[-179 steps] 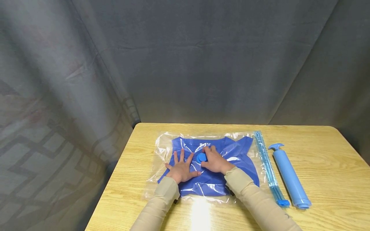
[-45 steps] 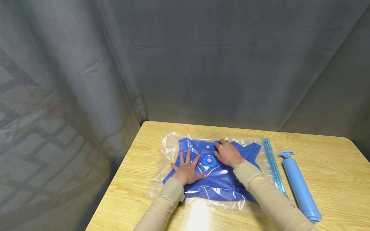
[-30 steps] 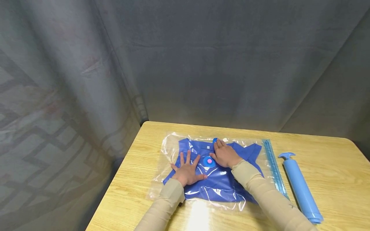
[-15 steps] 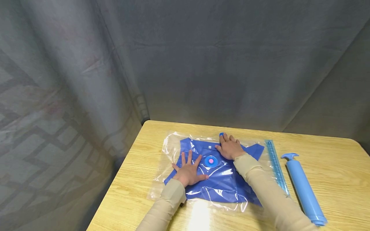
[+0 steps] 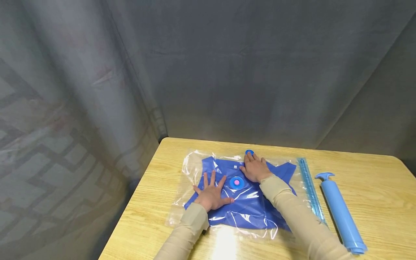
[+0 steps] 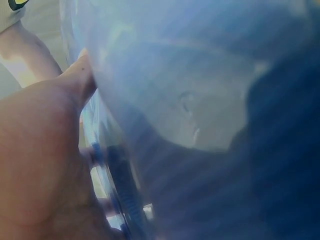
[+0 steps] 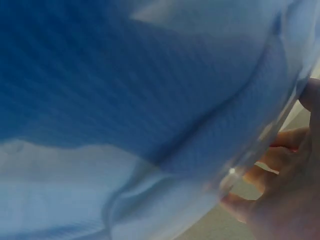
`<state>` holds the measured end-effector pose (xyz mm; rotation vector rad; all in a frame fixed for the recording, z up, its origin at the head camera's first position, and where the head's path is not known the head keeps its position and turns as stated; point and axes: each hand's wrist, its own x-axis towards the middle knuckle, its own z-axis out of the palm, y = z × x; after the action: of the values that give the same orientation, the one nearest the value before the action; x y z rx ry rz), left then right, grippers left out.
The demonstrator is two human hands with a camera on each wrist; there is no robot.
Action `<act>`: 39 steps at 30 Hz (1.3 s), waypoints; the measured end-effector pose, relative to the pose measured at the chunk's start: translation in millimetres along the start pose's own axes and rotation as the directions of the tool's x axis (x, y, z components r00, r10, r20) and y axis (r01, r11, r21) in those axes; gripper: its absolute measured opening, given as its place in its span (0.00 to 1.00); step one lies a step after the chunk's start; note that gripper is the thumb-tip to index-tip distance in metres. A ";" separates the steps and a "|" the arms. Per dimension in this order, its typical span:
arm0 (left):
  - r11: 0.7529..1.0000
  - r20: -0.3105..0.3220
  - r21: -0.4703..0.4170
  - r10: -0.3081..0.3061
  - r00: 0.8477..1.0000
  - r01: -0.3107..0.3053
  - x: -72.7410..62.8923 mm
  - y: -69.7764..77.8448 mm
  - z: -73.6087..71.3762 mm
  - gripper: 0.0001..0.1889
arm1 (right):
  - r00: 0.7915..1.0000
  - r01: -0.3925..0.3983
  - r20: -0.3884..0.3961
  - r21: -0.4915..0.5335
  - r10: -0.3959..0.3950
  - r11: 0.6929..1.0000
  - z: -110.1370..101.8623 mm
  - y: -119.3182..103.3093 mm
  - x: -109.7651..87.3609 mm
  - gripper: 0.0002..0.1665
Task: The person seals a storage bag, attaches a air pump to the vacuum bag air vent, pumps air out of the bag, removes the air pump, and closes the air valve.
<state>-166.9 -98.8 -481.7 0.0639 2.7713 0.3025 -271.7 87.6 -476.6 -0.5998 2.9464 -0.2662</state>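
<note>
A clear vacuum storage bag (image 5: 191, 162) lies on the table with a folded blue cloth (image 5: 224, 213) inside. My left hand (image 5: 209, 196) rests on the bag's left part, its fingers spread. Just right of those fingers is the uncapped round blue valve (image 5: 233, 186) with a pink centre. My right hand (image 5: 255, 169) is near the bag's far edge, fingers extended. Its fingertips touch or nearly touch the blue valve cap (image 5: 249, 151), which lies at that edge. In both wrist views the bag's plastic (image 6: 200, 115) fills most of the picture, hiding the fingertips' contact.
A light blue hand pump (image 5: 342, 215) with a T-shaped handle lies on the wooden table (image 5: 383, 187), right of the bag. The bag's blue zip strip (image 5: 310, 187) runs along its right end. A grey curtain (image 5: 240, 72) hangs behind the table.
Six seconds ago my right hand gripped the cap at the valve. The cap is now off and at the far edge, the valve exposed, the right fingers loosened. The left hand stays on the bag.
</note>
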 end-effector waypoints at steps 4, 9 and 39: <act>1.000 -0.002 -0.002 0.000 1.000 0.000 1.2 -1.2 1.6 0.49 | 1.000 0.005 0.017 0.017 -0.005 1.000 4.0 3.1 0.5 0.38; 1.000 -0.006 -0.013 0.002 1.000 -0.002 1.5 -2.6 2.1 0.49 | 1.000 0.014 -0.021 0.040 -0.013 0.999 3.5 9.3 -0.8 0.37; 1.000 -0.005 -0.024 0.005 1.000 -0.005 4.7 -9.7 -6.4 0.49 | 0.985 -0.127 -0.124 -0.013 0.124 0.992 -68.9 139.4 -85.2 0.28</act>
<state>-173.7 -109.2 -479.5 0.0638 2.7728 0.3369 -256.8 257.9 -429.4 -0.4120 3.0930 -0.2683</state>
